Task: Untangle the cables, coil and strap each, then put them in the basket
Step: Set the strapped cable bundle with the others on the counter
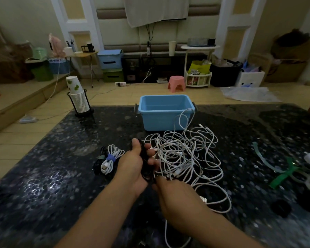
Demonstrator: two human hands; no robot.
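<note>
A tangle of white cables lies on the dark speckled table, just in front of the empty blue basket. My left hand grips a coil of black cable, thumb and fingers curled round it. My right hand is right below it, fingers turned away at the coil's lower end; its grip is hidden. To the left lie a coiled white cable with a blue strap and a coiled black cable.
Green and pale straps lie at the right of the table, next to dark round objects. A stack of paper cups in a black holder stands at the far left edge.
</note>
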